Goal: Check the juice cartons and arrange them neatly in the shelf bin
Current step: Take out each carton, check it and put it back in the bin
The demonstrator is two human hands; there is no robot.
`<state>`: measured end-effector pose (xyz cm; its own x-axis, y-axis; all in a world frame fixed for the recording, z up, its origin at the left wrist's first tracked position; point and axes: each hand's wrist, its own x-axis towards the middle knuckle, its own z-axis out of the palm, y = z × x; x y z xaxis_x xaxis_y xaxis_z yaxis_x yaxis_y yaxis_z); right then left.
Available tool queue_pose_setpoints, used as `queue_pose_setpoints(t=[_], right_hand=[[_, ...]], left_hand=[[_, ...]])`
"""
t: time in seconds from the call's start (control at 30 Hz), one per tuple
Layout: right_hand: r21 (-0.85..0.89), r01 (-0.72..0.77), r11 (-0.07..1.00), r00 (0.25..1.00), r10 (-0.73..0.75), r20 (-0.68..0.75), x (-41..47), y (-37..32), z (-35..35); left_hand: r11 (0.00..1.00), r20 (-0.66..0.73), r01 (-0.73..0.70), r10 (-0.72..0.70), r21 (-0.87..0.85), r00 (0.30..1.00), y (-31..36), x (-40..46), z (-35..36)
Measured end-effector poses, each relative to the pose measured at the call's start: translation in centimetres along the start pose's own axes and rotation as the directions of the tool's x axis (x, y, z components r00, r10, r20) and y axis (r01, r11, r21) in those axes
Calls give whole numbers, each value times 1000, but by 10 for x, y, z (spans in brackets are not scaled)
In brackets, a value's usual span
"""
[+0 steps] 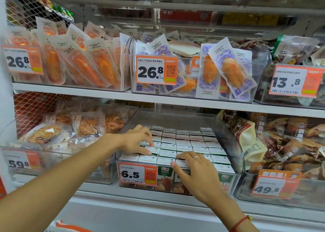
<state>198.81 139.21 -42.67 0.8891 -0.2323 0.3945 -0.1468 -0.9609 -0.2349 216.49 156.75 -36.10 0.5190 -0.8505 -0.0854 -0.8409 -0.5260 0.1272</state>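
**Both hands in the bin, rows nearly squared**

Here we are at the lower shelf, and the clear bin [233, 143] is packed with juice cartons [182, 144], standing upright in tidy rows from front to back. The price tag [138, 174] on the front wall reads 6.5.

The left hand [139, 140] is over the left side of the bin, fingers curled down onto the carton tops near the front; thumb and fingertips look to be pinching the top edge of one carton, though how firmly it grips I cannot tell. The right hand [193, 168] lies flatter, fingers fairly straight, spread across the tops at the front middle, thumb hanging over the front wall. It presses rather than grasps.

By my judgement the job is far along: the back rows sit straight and level, nothing has toppled. What seems left is the front rows under the hands, a nudge into line, and perhaps a look at any carton not yet checked. Snack packets [84, 124] crowd the neighbouring bins.
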Motion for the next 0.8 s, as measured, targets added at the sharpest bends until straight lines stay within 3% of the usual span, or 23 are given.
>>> queue_pose_setpoints(t=[0.2,0.3,0.43,0.57,0.63,0.7,0.8], right_hand=[[0,2,1000,1000,-2,-22,0,0,2],[-7,3,1000,1000,-3,-26,1,1,2],[-6,10,1000,1000,-10,-26,0,0,1],[-3,16,1000,1000,-16,-7,-1,-1,-3],[111,30,993,999,-25,-43,-4,-8,-9],[348,43,936,995,-10,-97,-8,-23,-18],[735,-84,673,996,62,58,-17,-50,-33]], left_hand=[[942,-75,59,-88,-329,993,0,-7,-2],[879,-221,-5,-115,-477,968,5,-9,4],[839,-484,-95,-212,-535,849,16,-18,4],[717,-677,-280,-351,-639,646,43,-36,-7],[632,-686,-336,-455,-698,569,60,-52,-7],[519,-624,-354,-573,-778,532,74,-72,-1],[342,-454,-299,-680,-891,576,89,-100,15]])
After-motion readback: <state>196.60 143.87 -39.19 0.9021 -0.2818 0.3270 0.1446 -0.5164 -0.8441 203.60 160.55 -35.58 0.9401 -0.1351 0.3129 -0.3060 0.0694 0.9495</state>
